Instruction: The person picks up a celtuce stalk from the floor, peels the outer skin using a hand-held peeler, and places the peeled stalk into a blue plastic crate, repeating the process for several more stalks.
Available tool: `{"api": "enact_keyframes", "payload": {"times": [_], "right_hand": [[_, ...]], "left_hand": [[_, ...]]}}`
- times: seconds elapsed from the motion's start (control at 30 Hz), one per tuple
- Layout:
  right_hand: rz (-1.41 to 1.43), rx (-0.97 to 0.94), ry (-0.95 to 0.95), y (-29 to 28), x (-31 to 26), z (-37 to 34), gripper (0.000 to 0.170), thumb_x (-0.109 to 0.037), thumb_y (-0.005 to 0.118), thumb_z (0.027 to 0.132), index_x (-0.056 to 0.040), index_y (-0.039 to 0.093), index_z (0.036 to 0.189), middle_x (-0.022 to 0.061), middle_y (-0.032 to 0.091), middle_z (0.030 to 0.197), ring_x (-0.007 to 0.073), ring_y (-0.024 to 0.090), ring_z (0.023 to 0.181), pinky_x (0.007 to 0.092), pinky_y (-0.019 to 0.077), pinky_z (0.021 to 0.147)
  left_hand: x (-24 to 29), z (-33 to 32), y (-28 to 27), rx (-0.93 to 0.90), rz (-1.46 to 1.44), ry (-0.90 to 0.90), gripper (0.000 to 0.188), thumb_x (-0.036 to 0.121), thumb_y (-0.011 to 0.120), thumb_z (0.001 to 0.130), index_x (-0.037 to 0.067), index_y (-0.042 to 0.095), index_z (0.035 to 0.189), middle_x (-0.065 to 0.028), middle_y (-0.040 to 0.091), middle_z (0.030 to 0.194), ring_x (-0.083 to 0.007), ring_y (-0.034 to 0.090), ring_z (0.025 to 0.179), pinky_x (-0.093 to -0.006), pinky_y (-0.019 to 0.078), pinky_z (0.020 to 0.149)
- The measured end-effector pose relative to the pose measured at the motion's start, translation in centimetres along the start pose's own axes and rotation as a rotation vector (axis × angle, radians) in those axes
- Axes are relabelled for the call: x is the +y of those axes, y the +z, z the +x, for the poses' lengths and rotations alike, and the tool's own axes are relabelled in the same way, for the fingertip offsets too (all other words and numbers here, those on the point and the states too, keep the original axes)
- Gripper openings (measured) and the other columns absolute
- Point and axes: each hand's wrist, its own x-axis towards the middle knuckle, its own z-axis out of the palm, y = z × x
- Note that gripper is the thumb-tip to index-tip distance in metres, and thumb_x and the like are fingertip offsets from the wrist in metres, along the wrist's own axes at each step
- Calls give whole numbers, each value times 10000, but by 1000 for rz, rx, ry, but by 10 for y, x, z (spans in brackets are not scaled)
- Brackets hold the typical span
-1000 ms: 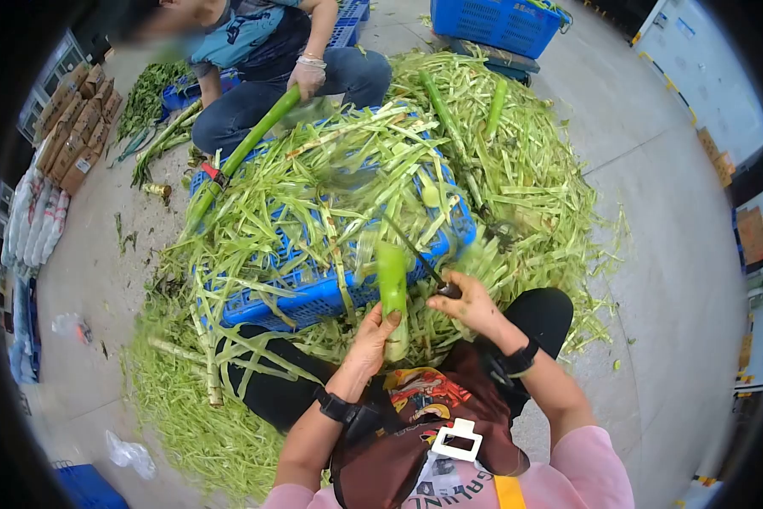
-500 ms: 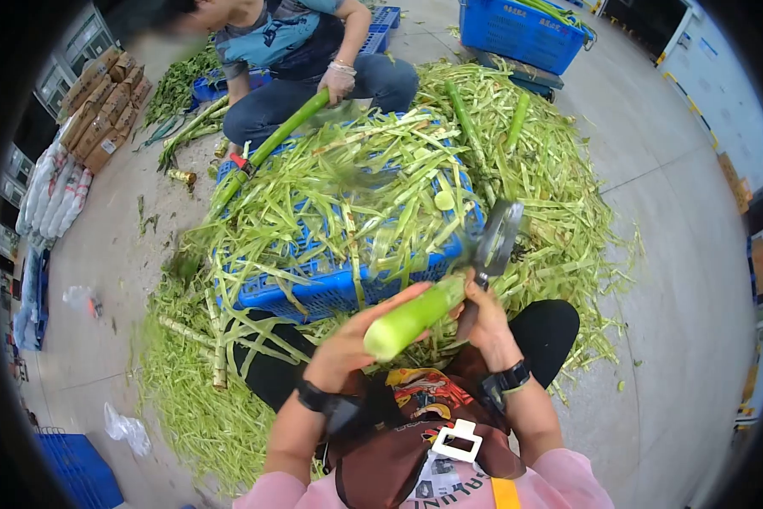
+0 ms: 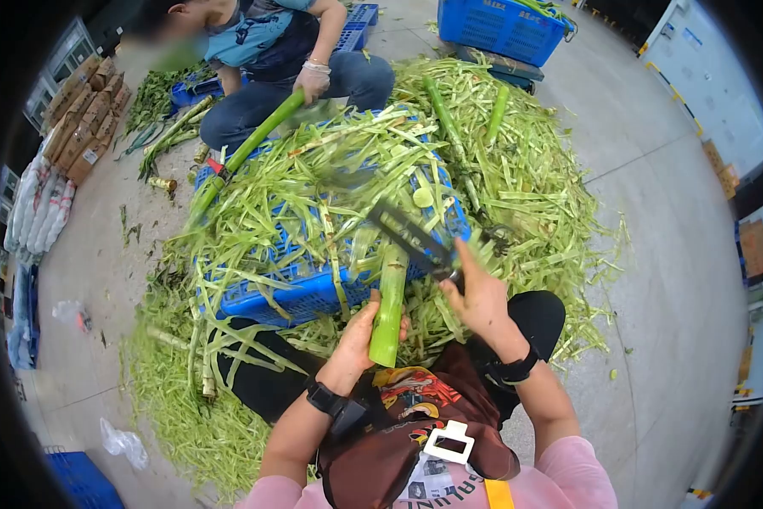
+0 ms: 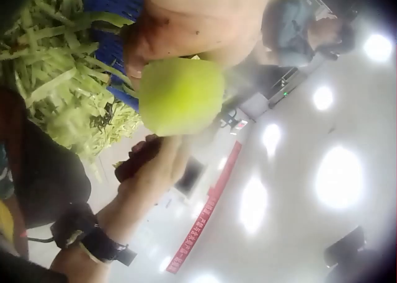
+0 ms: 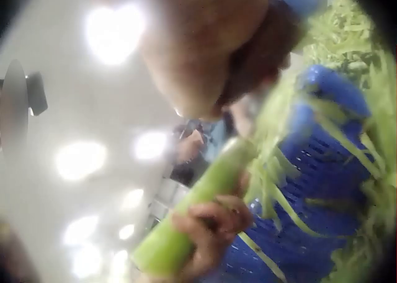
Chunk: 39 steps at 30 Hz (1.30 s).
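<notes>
Near centre, the left hand point(image 3: 358, 339) is gripping a green cylindrical stem point(image 3: 387, 316), the right hand point(image 3: 483, 307) a dark flat-bladed tool point(image 3: 409, 236); slipping could cause cuts.

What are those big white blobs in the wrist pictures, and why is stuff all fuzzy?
Left wrist view: the blobs are glaring ceiling lights, and the stalk's near end looks soft; right wrist view: more light glare, with the left hand hazy; head view: the dark blade is smeared, probably by motion, and the picture bends inside black corners.
</notes>
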Motion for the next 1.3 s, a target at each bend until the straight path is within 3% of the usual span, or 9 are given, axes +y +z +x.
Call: {"api": "enact_keyframes", "payload": {"times": [0.2,0.3,0.43,0.63,0.7,0.83,1.03,1.13,1.3], "right_hand": [[-93,-94,-466,30,0,-30,516,-172,666,759,-227,553,1259,75,434,650,223,533,565,341,444,480],[-280,-3,-417,30,11,-11,479,-169,644,774,-224,565,1243,73,444,654,232,540,560,350,438,470],[-216,299,39,27,64,21,417,-142,606,787,-230,598,1194,62,491,682,230,559,554,349,445,470],[-76,30,-522,39,-3,-24,404,-169,636,770,-203,602,1171,57,496,688,239,553,565,360,460,480],[-216,87,-305,48,19,-7,414,-171,640,770,-204,598,1181,60,502,698,238,556,567,363,459,476],[-164,225,-4,41,41,12,439,-186,655,765,-209,593,1199,68,517,723,255,566,573,373,462,481],[-79,-31,-532,40,-3,-19,470,-177,657,746,-240,586,1206,50,511,695,230,548,562,353,464,483],[-316,146,-155,48,36,16,455,-153,649,760,-230,588,1205,65,508,683,230,548,563,355,448,466],[-144,115,-258,29,14,-3,432,-170,661,758,-224,605,1183,65,495,679,233,545,552,354,441,461]], "left_hand": [[-8,13,-10,83,1,-6,445,421,406,971,5,544,1048,-106,581,860,-213,584,731,-342,513,619],[-9,5,-11,-105,34,-36,458,452,371,974,35,518,1092,-98,558,899,-195,533,675,-325,462,571],[-7,-10,-9,-230,-104,-77,463,460,356,977,47,488,1139,-90,546,944,-190,518,667,-319,446,557],[-2,19,-36,-52,-76,-11,431,425,375,976,61,525,1154,-103,565,1022,-213,532,775,-294,450,556],[1,15,-42,-289,-286,-148,421,404,369,982,54,517,1164,-114,570,1010,-224,546,835,-297,470,578],[5,9,-33,-288,-220,-94,422,414,370,980,65,513,1170,-121,569,1007,-228,560,857,-326,502,611],[15,13,-29,-83,-50,40,447,414,389,971,16,516,1129,-118,576,995,-255,578,827,-356,515,626],[11,12,-34,-256,-161,-143,501,496,347,966,56,518,1135,-105,554,964,-219,522,684,-317,470,550],[17,6,-20,-136,-128,-31,488,485,367,963,65,517,1161,-98,553,959,-208,515,677,-301,461,538]]}}
